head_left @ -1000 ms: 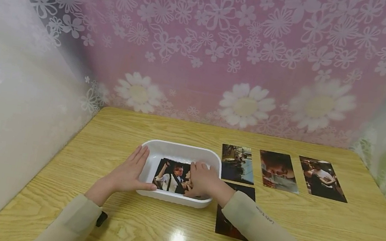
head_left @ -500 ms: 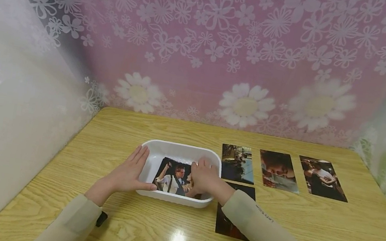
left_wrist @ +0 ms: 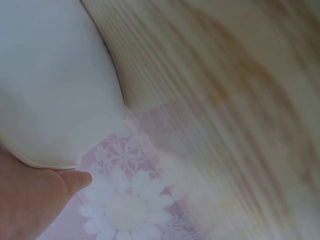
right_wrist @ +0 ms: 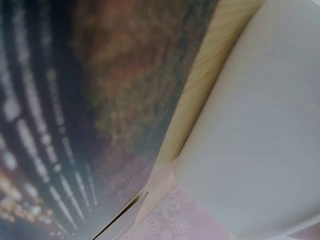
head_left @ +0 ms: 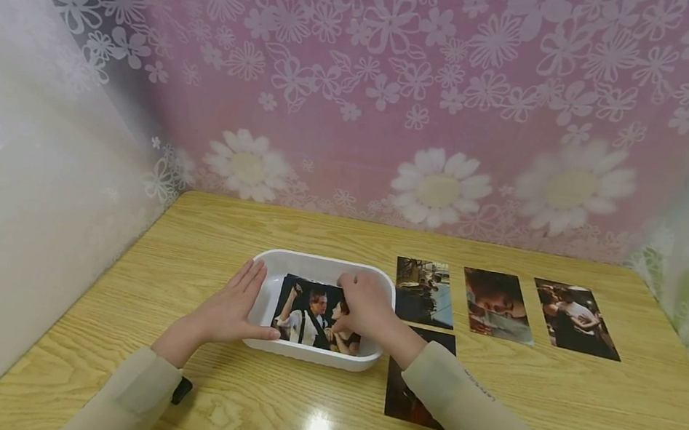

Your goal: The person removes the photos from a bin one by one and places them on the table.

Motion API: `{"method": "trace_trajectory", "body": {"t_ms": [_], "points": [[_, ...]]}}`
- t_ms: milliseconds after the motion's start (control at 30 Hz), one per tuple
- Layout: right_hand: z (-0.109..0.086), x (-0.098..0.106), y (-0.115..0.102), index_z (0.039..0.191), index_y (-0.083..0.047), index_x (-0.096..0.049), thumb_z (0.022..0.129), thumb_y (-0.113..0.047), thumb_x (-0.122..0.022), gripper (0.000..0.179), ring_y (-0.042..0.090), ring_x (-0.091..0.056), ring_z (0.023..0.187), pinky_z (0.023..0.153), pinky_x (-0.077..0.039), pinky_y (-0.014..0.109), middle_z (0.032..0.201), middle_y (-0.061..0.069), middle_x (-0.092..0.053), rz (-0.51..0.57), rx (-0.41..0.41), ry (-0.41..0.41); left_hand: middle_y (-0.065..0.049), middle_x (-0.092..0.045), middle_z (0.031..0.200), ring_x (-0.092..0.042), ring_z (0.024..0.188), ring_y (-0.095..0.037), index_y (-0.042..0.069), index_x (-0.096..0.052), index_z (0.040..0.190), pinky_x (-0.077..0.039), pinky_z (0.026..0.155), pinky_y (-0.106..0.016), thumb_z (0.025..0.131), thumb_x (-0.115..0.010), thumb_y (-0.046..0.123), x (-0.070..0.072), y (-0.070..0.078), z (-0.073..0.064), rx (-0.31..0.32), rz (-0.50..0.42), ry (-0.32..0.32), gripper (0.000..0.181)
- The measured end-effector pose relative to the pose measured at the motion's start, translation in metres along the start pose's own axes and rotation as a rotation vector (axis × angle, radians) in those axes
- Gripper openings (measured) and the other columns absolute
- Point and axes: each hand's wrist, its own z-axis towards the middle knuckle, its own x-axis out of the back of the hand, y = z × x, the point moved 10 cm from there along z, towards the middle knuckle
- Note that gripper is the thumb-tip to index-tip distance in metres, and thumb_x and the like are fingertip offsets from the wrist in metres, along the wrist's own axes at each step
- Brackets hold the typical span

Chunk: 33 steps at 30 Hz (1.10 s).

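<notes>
A white plastic tub (head_left: 305, 261) stands on the wooden table, with photo prints (head_left: 307, 313) inside it. The top print shows people against a dark background. My left hand (head_left: 232, 309) rests along the tub's left side, fingers straight and spread, thumb on the front rim. In the left wrist view, part of that hand (left_wrist: 30, 195) touches the tub's edge (left_wrist: 55, 75). My right hand (head_left: 364, 310) reaches into the tub and pinches the right end of the top print with curled fingers. Its fingertips are partly hidden. The right wrist view shows only the tub's outer wall (right_wrist: 245, 125).
Right of the tub, three photos lie in a row: a bluish one (head_left: 425, 292), a reddish one (head_left: 497, 305) and a dark one (head_left: 576, 319). Another dark photo (head_left: 416, 387) lies in front, partly under the right forearm. A patterned pink cloth (head_left: 342, 134) hangs behind the table (head_left: 264, 409).
The right hand has shifted slightly away from me, its fingers drawing together. The top print has turned and shifted a little within the tub. The left hand has kept still.
</notes>
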Motion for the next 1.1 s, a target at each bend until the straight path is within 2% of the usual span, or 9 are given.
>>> {"method": "trace_trajectory", "body": {"t_ms": [100,200,367,533,600,700,833,933,1100], "points": [[0.003,0.002,0.003,0.113,-0.004,-0.05,0.067,-0.022,-0.078,0.056,0.022,-0.05,0.085,0.071,-0.043,0.035,0.096,0.01,-0.053,0.036,-0.006,0.007,-0.023,-0.003,0.144,0.005,0.131,-0.032,-0.01,-0.008,0.138,-0.009,0.105,-0.043,0.07,-0.054,0.066,0.0,0.0,0.0,0.001,0.003,-0.001,0.112],[0.003,0.007,0.003,0.112,-0.007,-0.051,0.07,-0.02,-0.076,0.051,0.02,-0.052,0.082,0.069,-0.043,0.034,0.095,0.007,-0.056,0.009,-0.012,0.031,-0.023,-0.002,0.144,0.007,0.131,-0.032,-0.01,-0.008,0.138,-0.009,0.105,-0.042,0.07,-0.054,0.067,0.0,-0.001,0.0,0.003,0.005,0.0,0.112],[0.0,0.018,0.001,0.116,-0.007,-0.052,0.072,-0.022,-0.075,0.052,0.026,-0.052,0.094,0.081,-0.042,0.041,0.104,0.01,-0.056,-0.074,-0.021,0.101,-0.023,-0.002,0.144,0.006,0.131,-0.033,-0.01,-0.008,0.138,-0.009,0.105,-0.042,0.07,-0.054,0.067,0.0,0.0,0.0,0.002,0.005,0.004,0.112],[-0.005,0.027,-0.007,0.113,-0.005,-0.054,0.078,-0.007,-0.066,0.038,0.026,-0.053,0.092,0.081,-0.043,0.04,0.102,0.011,-0.056,-0.116,0.043,0.197,-0.022,-0.002,0.144,0.005,0.131,-0.033,-0.01,-0.008,0.138,-0.01,0.105,-0.043,0.07,-0.054,0.068,0.001,-0.001,0.0,0.004,0.0,0.007,0.113],[-0.008,0.03,-0.01,0.11,-0.005,-0.056,0.08,-0.004,-0.063,0.031,0.025,-0.054,0.093,0.083,-0.043,0.038,0.101,0.011,-0.057,-0.098,0.068,0.222,-0.022,-0.003,0.144,0.005,0.131,-0.033,-0.01,-0.008,0.138,-0.01,0.105,-0.043,0.07,-0.054,0.068,0.001,-0.001,0.0,0.004,0.0,0.009,0.113],[-0.013,0.036,-0.01,0.107,-0.006,-0.057,0.084,-0.001,-0.057,0.023,0.024,-0.054,0.097,0.083,-0.043,0.036,0.103,0.01,-0.058,-0.019,0.053,0.22,-0.023,-0.003,0.144,0.004,0.131,-0.034,-0.01,-0.008,0.137,-0.01,0.105,-0.043,0.07,-0.054,0.068,0.001,-0.001,0.0,0.003,0.0,0.008,0.113],[-0.021,0.046,-0.002,0.107,-0.007,-0.058,0.089,-0.002,-0.05,0.02,0.022,-0.056,0.092,0.074,-0.047,0.034,0.104,0.009,-0.058,0.123,-0.011,0.223,-0.023,-0.003,0.144,0.007,0.131,-0.032,-0.011,-0.008,0.137,-0.009,0.105,-0.042,0.07,-0.053,0.068,0.002,-0.002,-0.001,0.009,0.006,0.007,0.113],[-0.03,0.057,0.008,0.105,-0.007,-0.059,0.088,-0.003,-0.052,0.018,0.019,-0.058,0.081,0.066,-0.048,0.032,0.097,0.007,-0.061,0.231,-0.035,0.273,-0.023,-0.003,0.144,0.007,0.131,-0.031,-0.011,-0.009,0.137,-0.008,0.105,-0.042,0.07,-0.053,0.068,0.002,-0.002,-0.001,0.007,0.008,0.01,0.113],[-0.054,0.077,0.033,0.099,-0.003,-0.059,0.086,-0.001,-0.055,0.014,0.019,-0.057,0.073,0.062,-0.048,0.032,0.085,0.007,-0.06,0.467,-0.073,0.371,-0.023,-0.003,0.144,0.005,0.131,-0.034,-0.011,-0.009,0.137,-0.01,0.105,-0.044,0.07,-0.053,0.068,0.0,0.0,0.0,-0.003,-0.005,0.003,0.112]]}}
